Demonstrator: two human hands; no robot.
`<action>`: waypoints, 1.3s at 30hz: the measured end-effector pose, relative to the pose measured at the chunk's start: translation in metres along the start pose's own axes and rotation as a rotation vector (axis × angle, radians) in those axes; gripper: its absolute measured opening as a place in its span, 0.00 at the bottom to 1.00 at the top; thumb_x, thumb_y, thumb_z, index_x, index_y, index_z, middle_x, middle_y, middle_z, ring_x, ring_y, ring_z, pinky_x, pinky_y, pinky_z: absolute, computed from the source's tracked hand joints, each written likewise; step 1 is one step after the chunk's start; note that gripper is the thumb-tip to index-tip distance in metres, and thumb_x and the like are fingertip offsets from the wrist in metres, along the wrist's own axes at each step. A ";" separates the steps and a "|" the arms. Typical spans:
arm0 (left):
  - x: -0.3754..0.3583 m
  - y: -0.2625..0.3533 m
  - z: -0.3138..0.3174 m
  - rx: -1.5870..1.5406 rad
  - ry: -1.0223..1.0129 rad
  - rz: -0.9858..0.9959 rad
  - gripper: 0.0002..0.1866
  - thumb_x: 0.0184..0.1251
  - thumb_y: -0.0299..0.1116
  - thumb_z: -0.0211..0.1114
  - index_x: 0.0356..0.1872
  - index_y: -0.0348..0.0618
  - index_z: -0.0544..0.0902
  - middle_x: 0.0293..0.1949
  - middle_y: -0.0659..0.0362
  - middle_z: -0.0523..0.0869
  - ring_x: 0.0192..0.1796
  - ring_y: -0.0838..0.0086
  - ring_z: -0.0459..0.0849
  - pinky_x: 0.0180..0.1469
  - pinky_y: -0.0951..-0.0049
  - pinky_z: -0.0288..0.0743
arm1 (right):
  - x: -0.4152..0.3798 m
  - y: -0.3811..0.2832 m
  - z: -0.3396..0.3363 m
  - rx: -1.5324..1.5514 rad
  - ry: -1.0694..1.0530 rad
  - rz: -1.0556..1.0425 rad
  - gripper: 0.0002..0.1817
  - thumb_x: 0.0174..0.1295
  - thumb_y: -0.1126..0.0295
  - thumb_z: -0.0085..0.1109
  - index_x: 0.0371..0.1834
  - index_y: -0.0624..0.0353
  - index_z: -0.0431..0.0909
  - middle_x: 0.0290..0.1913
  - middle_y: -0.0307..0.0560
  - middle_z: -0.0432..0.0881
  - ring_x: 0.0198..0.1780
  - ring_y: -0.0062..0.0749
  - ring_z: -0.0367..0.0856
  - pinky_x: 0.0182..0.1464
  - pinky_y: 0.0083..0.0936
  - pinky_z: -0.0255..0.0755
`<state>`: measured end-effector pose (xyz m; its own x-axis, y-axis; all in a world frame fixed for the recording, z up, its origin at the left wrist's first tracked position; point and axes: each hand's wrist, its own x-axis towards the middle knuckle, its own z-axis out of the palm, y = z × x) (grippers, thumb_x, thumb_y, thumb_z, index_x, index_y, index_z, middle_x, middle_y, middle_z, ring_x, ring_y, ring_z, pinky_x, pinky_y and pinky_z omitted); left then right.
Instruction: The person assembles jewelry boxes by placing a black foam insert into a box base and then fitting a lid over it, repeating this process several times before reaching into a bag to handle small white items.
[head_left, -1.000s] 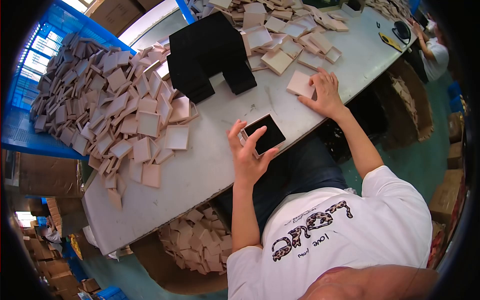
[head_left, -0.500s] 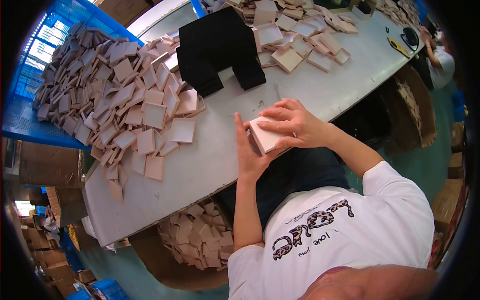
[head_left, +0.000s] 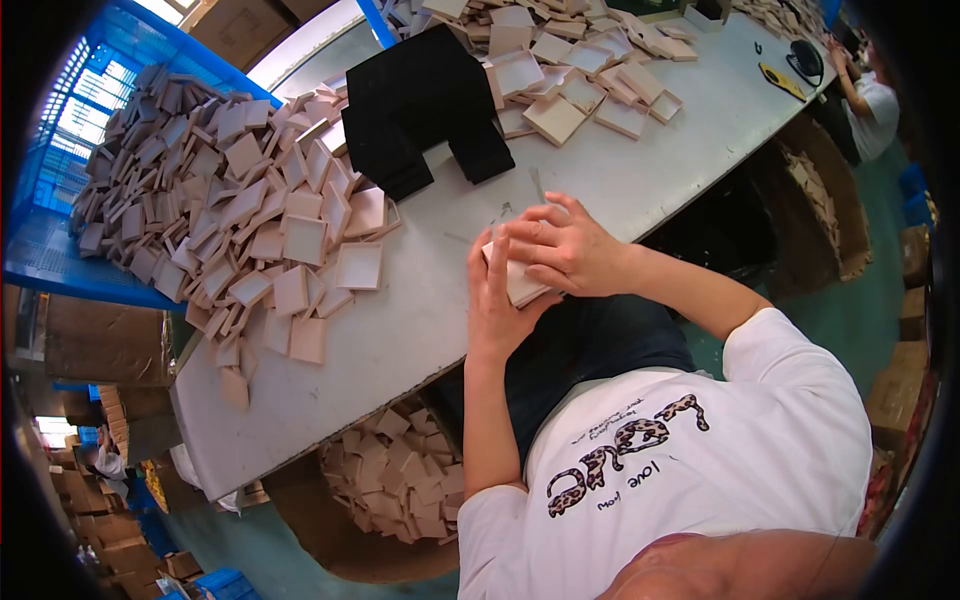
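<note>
A pale pink square box [head_left: 524, 284] is between my two hands, over the near edge of the grey table [head_left: 420, 300]. My left hand [head_left: 497, 305] wraps its near and left sides, fingers pointing up. Over its top lie the fingers of my right hand [head_left: 565, 245], which hide much of the box. Beyond my hands stands a stack of black pieces [head_left: 425, 105] with a notch in its near side. To its left, many loose pale shallow boxes [head_left: 303, 240] spill across the tabletop.
A blue crate [head_left: 40, 245] overflows with boxes at the left. More boxes [head_left: 560, 118] lie at the back. Below the table is a carton of boxes [head_left: 400, 480]. A yellow tool [head_left: 782, 80] lies at the far right, near another person [head_left: 872, 115].
My left fingers have closed in over the box's left edge, and my right hand has shifted slightly left over its top. The view has shifted slightly.
</note>
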<state>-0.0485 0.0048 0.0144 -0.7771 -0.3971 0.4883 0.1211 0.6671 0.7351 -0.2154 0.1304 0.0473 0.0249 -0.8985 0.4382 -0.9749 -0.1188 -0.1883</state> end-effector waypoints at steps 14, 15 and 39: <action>-0.148 0.056 -0.129 0.592 0.211 -0.491 0.50 0.45 0.24 0.83 0.77 0.55 0.76 0.69 0.43 0.74 0.70 0.41 0.75 0.72 0.46 0.73 | -0.015 0.058 0.029 0.576 0.252 0.500 0.13 0.75 0.67 0.64 0.57 0.58 0.88 0.65 0.47 0.86 0.68 0.45 0.79 0.71 0.38 0.72; -0.169 0.064 -0.145 0.645 0.270 -0.598 0.49 0.47 0.26 0.84 0.77 0.57 0.77 0.69 0.43 0.73 0.71 0.41 0.74 0.72 0.44 0.72 | -0.014 0.054 0.027 0.615 0.227 0.508 0.12 0.73 0.68 0.65 0.55 0.57 0.89 0.64 0.47 0.86 0.67 0.44 0.80 0.71 0.38 0.72; 0.055 -0.143 -0.258 0.862 0.131 -0.674 0.39 0.63 0.48 0.80 0.70 0.34 0.80 0.65 0.36 0.83 0.67 0.43 0.81 0.67 0.48 0.77 | 0.008 0.061 0.022 0.532 0.309 0.410 0.15 0.68 0.70 0.69 0.56 0.55 0.90 0.64 0.47 0.85 0.61 0.45 0.83 0.65 0.38 0.77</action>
<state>0.0509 -0.2754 0.0573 -0.4438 -0.8748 0.1942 -0.8145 0.4841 0.3196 -0.2693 0.1069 0.0197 -0.4581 -0.7643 0.4539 -0.6518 -0.0584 -0.7561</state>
